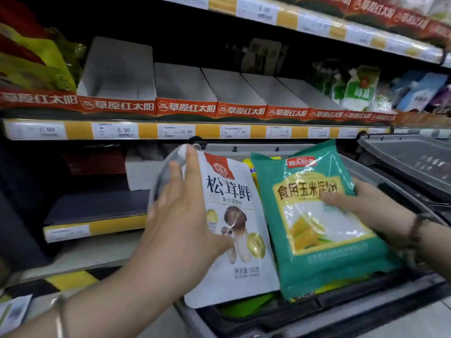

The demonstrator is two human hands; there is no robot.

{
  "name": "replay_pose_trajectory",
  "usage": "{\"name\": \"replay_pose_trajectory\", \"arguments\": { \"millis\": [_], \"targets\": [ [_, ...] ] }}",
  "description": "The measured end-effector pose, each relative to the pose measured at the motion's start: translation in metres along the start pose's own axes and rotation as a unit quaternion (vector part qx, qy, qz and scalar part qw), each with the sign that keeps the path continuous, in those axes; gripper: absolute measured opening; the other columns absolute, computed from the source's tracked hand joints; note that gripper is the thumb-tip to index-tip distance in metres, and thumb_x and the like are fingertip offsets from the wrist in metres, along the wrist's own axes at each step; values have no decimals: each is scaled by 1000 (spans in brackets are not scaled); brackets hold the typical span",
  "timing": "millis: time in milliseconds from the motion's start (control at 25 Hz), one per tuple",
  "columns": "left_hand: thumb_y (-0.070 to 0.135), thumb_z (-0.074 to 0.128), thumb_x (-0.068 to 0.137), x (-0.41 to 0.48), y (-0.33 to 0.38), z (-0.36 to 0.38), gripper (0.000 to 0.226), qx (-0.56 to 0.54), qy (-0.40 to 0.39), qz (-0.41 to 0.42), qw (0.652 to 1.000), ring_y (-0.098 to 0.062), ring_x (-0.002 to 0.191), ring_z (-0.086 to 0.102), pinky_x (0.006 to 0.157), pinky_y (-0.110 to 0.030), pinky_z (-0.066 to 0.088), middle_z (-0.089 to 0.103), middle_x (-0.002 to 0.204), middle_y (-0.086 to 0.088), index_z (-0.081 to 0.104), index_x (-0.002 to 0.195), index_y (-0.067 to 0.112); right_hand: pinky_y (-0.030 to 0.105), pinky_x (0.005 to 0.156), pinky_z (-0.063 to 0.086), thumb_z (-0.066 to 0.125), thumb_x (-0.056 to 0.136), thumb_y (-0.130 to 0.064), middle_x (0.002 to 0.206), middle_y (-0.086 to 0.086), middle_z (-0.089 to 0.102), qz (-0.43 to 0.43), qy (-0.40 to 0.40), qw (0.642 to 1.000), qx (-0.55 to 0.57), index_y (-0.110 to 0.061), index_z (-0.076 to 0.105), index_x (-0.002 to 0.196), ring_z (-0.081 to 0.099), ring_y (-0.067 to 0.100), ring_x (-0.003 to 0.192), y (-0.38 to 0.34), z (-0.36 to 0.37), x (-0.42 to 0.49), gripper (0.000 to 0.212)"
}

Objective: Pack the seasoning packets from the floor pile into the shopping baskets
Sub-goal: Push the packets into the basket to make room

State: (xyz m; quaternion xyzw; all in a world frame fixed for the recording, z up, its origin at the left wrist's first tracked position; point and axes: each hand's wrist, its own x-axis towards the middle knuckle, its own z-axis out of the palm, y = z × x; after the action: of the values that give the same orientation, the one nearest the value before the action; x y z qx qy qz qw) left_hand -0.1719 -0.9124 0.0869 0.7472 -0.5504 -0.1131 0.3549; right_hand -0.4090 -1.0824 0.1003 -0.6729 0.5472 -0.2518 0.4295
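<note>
L hand (180, 215) is pinching the white packet (234, 230) w/ fingers spread, R hand (373, 206) is gripping the green packet (324, 215), both packets' long axes pointing down into the basket (268, 320) directly below.

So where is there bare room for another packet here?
The second basket at upper right looks bare inside. The near basket is crowded: the white mushroom packet and green cornstarch packet fill it. The white shelf trays above also stand empty.
</note>
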Motion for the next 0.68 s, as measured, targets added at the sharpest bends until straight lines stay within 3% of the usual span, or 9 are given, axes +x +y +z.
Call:
{"name": "replay_pose_trajectory", "arguments": {
  "millis": [40,80,160,200,280,360,400,560,680],
  "targets": [
    [57,78,58,0,-2,1,136,74,5,9,997,10,132,-12,114,-30,6,-42,137,30,-49,107,62,29,59,54,76,69,-29,92,-1,72,-24,16,997,-73,-13,50,120,69,17,69,3,3,0,59],
    [69,71,55,1,-5,1,131,127,2,10,992,9,124,-37,112,-32,-6,-56,129,24,-51,102,61,32,71,54,78,67,-36,106,-3,67,-52,38,987,-149,-19,39,131,68,14,81,4,5,0,77],
    [88,45,52,3,-10,-2,114,208,-19,32,977,2,109,-59,105,-33,-22,-67,114,15,-50,108,59,34,95,44,75,60,-55,135,-4,49,-138,77,943,-293,-33,12,145,55,13,110,0,4,-3,108],
    [92,29,51,5,-12,-4,107,245,-23,58,968,-4,111,-60,102,-35,-29,-67,116,12,-45,119,56,33,103,35,67,56,-68,145,-5,35,-191,75,916,-346,-39,4,145,43,12,124,-5,2,-5,113],
    [92,3,48,14,-11,-8,107,308,-35,110,944,-14,124,-53,99,-38,-37,-59,131,6,-30,137,42,31,112,15,40,51,-91,154,-15,1,-282,5,857,-431,-57,-5,138,12,6,139,-16,6,-9,104],
    [92,-1,49,27,-7,-7,112,339,-89,125,928,-18,136,-37,105,-41,-30,-37,150,2,-20,143,35,32,114,-5,18,53,-95,145,-20,-31,-319,-81,789,-519,-63,-28,123,-16,1,138,-18,21,-8,90],
    [95,3,50,35,-6,-3,115,352,-133,114,920,-21,140,-31,111,-45,-22,-30,154,0,-19,145,34,33,113,-11,13,54,-94,141,-17,-38,-326,-103,766,-544,-60,-34,119,-24,3,136,-18,29,-6,88],
    [92,30,62,57,-2,18,118,324,-338,14,883,-27,145,-18,117,-52,6,-21,157,-5,-21,147,27,33,112,-12,12,53,-90,142,-13,-31,-315,-102,761,-558,-51,-34,117,-21,4,136,-25,44,4,88],
    [90,38,65,53,-7,29,121,305,-380,-17,873,-29,144,-18,118,-51,9,-26,155,-6,-29,143,26,30,110,-15,11,54,-92,147,-14,-22,-316,-113,757,-561,-51,-38,117,-17,2,137,-22,45,-2,90]
  ]
}}
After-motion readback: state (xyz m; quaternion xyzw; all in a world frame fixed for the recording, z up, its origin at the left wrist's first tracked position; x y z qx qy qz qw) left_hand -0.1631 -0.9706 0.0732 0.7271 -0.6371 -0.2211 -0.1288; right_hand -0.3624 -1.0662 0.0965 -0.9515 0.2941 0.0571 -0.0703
